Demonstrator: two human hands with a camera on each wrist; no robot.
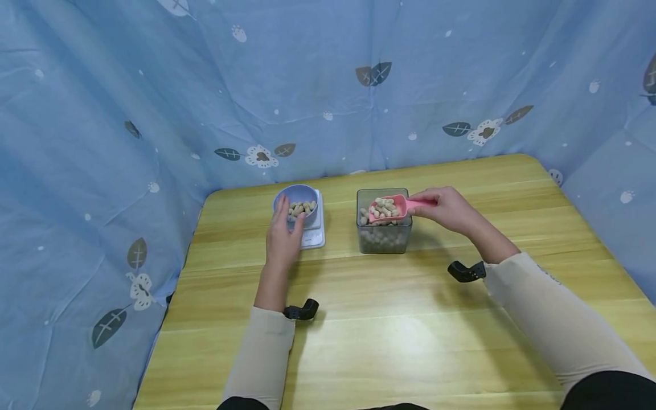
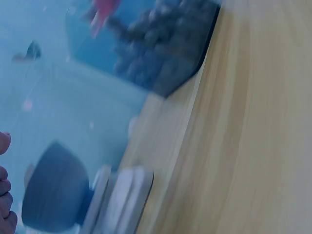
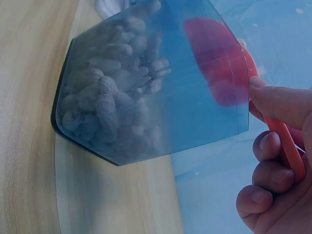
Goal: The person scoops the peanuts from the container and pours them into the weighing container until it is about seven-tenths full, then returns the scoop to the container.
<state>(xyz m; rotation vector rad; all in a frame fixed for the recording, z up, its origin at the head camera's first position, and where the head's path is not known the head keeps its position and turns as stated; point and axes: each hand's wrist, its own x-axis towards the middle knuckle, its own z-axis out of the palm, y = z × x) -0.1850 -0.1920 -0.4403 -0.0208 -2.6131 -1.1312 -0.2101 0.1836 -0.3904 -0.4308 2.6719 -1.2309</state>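
On the table [image 1: 389, 319], the bowl [image 1: 297, 200] of peanuts sits on what looks like a scale [image 1: 314, 234], left of the container [image 1: 383, 238]; the scoop [image 1: 388, 208] hangs over that container.

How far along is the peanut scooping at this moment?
Partly done: the blue bowl on the white scale already holds some peanuts. In hand: the right hand grips a pink scoop heaped with peanuts, held over the clear container; the left hand rests against the bowl. Left: this scoopful has not reached the bowl, and many peanuts remain in the container.
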